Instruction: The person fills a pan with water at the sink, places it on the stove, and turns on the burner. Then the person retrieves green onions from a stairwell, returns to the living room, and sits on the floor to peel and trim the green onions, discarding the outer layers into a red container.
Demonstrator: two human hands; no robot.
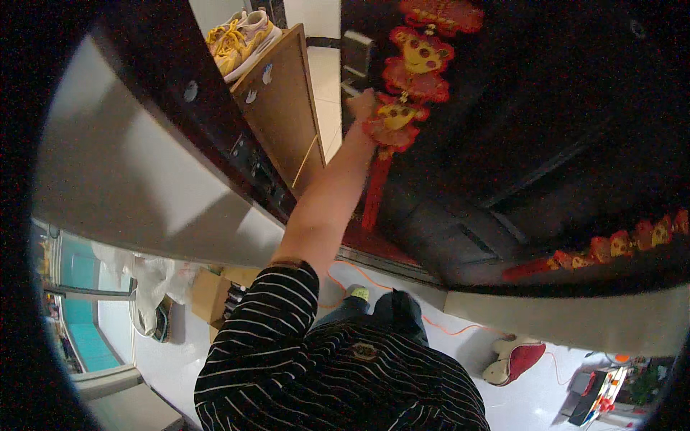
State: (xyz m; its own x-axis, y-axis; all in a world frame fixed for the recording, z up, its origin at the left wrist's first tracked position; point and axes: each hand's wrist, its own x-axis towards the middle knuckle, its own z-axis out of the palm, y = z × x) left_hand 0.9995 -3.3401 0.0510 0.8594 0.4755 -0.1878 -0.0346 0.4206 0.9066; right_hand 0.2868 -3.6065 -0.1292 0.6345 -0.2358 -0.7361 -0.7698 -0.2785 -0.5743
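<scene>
My left hand [362, 103] is at the end of my outstretched arm, closed around the lever handle [353, 89] of a dark door [485, 108]. The door stands ajar, with a gap between its edge and the dark door frame [215, 124]. Red and yellow hanging ornaments [415, 59] with animal faces run down the door beside my wrist and partly cover it. Through the gap appear a brown wooden cabinet [280, 108] and, on top of it, a pair of yellow sneakers [242, 43]. My right hand is out of view.
An orange cord [453, 332] trails across the floor near my feet. To the left are an open cardboard box [207, 293] and white plastic bags [161, 280]. A red and cream object [515, 361] lies at the lower right. Another ornament string [614, 248] hangs at the far right.
</scene>
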